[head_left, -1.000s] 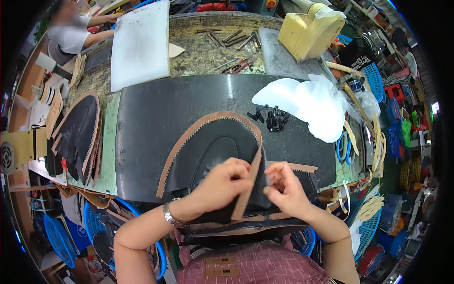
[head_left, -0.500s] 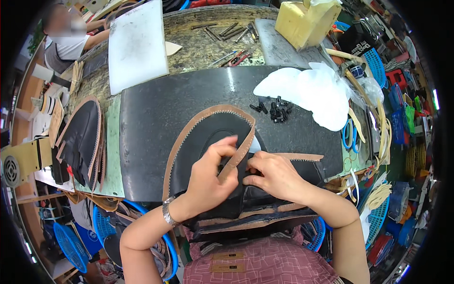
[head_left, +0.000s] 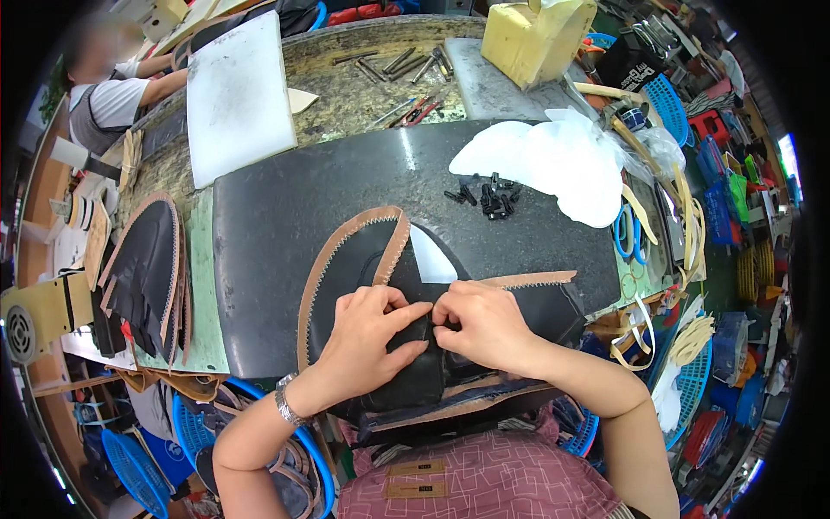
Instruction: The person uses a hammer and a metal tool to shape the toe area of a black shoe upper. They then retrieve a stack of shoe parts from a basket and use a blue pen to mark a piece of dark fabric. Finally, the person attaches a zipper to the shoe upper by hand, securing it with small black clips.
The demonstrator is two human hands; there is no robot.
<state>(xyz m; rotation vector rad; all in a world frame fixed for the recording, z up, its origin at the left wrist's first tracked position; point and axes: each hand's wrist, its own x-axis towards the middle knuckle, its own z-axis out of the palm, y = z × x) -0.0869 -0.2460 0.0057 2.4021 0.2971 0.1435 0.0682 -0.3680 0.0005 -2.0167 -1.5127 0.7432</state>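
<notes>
A black leather upper (head_left: pixel 350 257) with a brown zigzag-stitched edging strip (head_left: pixel 325 253) lies in front of me, over the table's near edge. The strip folds back on itself near the top. Beside the fold a white piece (head_left: pixel 434 258) shows between the leather layers. My left hand (head_left: pixel 367 333) rests on the leather with index finger and thumb stretched apart, holding nothing. Close to its fingertips, my right hand (head_left: pixel 482 322) has its fingers curled in a pinch on the leather's edge. What lies under the right fingertips is hidden.
Several small black clips (head_left: pixel 494 197) and white cut sheets (head_left: pixel 553 164) lie beyond my hands. Blue-handled scissors (head_left: pixel 629 233) are at the right. More stitched black uppers (head_left: pixel 147 268) stand at the left. A co-worker (head_left: pixel 108 95) sits at the far left behind a white board (head_left: pixel 238 104).
My left hand has let go of the brown strip and come down onto the leather. The strip now lies folded to the left, and more of the white piece shows. My right hand keeps pinching.
</notes>
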